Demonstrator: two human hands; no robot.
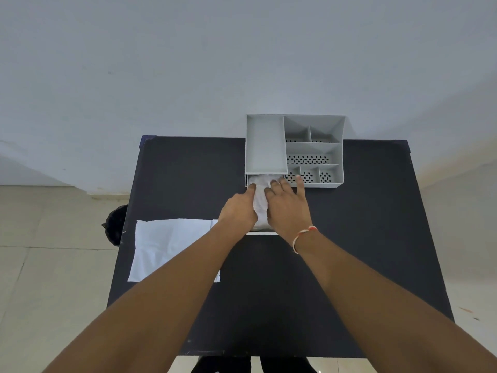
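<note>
A grey plastic organizer (314, 149) with several compartments stands at the far side of a black table (349, 238). Its lower drawer (262, 233) is pulled out toward me. A crumpled white cloth (260, 200) lies in the drawer. My left hand (239, 210) is on the cloth's left side, fingers curled over it. My right hand (289, 203) lies on the cloth's right side with fingers extended, fingertips reaching the organizer's front edge. The hands hide most of the drawer.
A flat white cloth (166, 246) lies on the table's left part, partly under my left forearm. A dark object (115, 224) sits on the floor beside the table's left edge. A pale wall rises behind the organizer.
</note>
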